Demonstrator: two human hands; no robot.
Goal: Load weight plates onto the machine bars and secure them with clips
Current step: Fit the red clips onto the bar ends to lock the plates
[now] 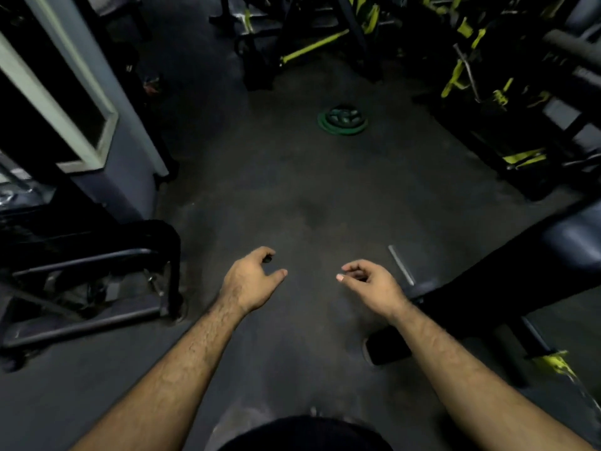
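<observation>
A small stack of green-rimmed weight plates point(342, 120) lies flat on the dark floor, well ahead of me in the aisle. My left hand point(253, 281) and my right hand point(370, 284) are stretched out low in front of me, side by side, far short of the plates. Both hands hold nothing, with fingers loosely curled and thumbs apart. No clip shows anywhere in the dim view. A short silver bar point(401, 264) sticks out from the machine just right of my right hand.
A dark padded bench point(533, 255) and its frame stand at the right. A black metal rack point(97, 284) stands at the left, below a pillar with a mirror point(58, 102). Black and yellow-green machines point(481, 92) line the far side. A shoe point(387, 346) shows under my right forearm.
</observation>
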